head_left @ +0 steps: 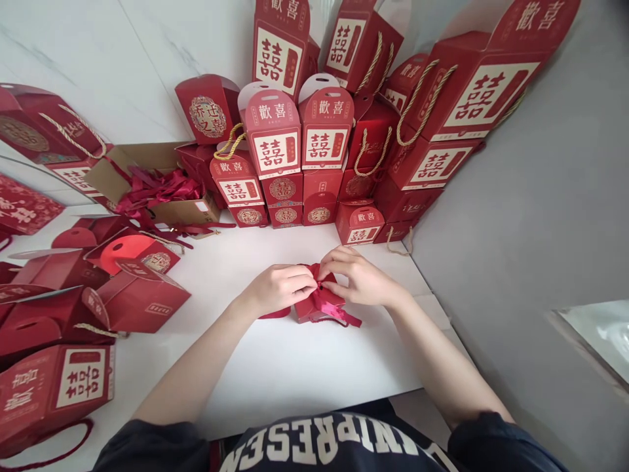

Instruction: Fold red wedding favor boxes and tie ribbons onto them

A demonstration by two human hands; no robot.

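Head view: white desk, stacked gift boxes at the back, small red box centre front. Step looks like tying the ribbon on its top. Left hand and right hand each pinch the ribbon, grip clenched. Next move needs both ends kept taut.

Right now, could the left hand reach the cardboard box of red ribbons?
Probably yes: only bare table lies between the left hand and the cardboard box, though its fingers pinch a ribbon now.
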